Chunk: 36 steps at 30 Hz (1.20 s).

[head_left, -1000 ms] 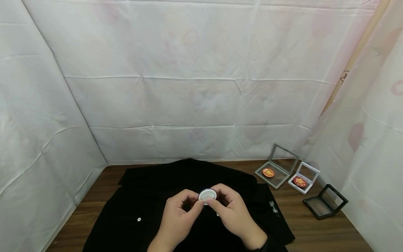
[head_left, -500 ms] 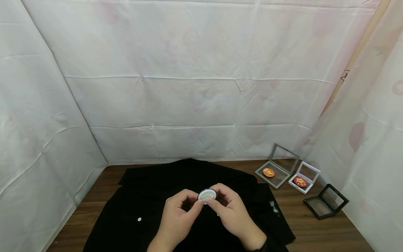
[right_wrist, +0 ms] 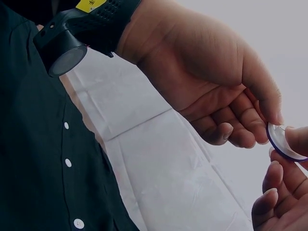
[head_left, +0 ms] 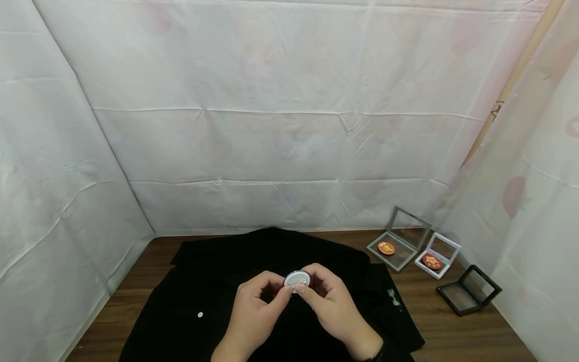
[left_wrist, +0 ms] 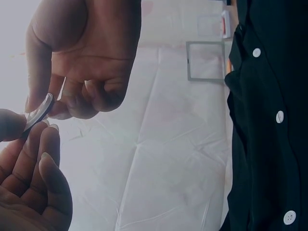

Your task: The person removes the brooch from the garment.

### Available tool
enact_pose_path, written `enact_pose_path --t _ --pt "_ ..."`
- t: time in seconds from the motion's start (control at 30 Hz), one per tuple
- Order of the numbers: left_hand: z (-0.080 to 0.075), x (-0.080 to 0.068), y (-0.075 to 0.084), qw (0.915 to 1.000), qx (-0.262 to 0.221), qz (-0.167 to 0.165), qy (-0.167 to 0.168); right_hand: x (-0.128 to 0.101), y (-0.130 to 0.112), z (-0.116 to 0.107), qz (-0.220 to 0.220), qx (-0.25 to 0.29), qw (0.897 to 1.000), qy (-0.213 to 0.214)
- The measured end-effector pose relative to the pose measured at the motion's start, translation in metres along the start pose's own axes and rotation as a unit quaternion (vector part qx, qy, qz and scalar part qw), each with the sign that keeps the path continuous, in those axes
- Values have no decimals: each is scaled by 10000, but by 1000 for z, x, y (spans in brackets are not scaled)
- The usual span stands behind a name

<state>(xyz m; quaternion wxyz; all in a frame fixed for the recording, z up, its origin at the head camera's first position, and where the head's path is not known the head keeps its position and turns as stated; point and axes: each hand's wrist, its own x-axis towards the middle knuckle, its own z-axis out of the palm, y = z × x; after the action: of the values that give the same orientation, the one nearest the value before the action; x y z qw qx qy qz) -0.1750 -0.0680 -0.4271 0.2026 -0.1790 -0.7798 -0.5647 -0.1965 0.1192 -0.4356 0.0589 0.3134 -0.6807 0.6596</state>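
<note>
A round pin badge (head_left: 297,278) is held up over a black shirt (head_left: 212,279), its white back and pin facing up. My left hand (head_left: 255,309) pinches the badge's left edge between thumb and forefinger. My right hand (head_left: 336,309) grips the right edge, with its thumb close to the pin. From the left wrist view, the badge (left_wrist: 39,114) is tilted and seen nearly edge-on. Its purple rim shows in the right wrist view, where the badge (right_wrist: 284,147) is partly covered by fingers. The badge's front is hidden in the head view.
On the wooden table (head_left: 434,329), at right, stand three raised-lid cases: a grey case (head_left: 400,260) holding an orange badge (head_left: 386,248), a white case (head_left: 436,273) with a red badge (head_left: 431,261), and a black case (head_left: 459,299). A white cloth (head_left: 280,151) hangs behind.
</note>
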Motion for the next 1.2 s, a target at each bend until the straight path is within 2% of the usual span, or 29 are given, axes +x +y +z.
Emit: enact_pose_path --t 0.5,0.77,0.93,1.2 --pt "-2 1 -1 9999 -13 101 45 -1 3 0 85 -110 9999 -12" --pt "-2 0 0 10000 28 -85 -30 -1 3 1 177 -173 9996 -95" --pt "-3 0 0 10000 26 52 -12 -1 2 1 172 -211 9995 -138" --pt "-5 0 0 9988 56 480 109 0 0 -3 236 -219 9992 -250"
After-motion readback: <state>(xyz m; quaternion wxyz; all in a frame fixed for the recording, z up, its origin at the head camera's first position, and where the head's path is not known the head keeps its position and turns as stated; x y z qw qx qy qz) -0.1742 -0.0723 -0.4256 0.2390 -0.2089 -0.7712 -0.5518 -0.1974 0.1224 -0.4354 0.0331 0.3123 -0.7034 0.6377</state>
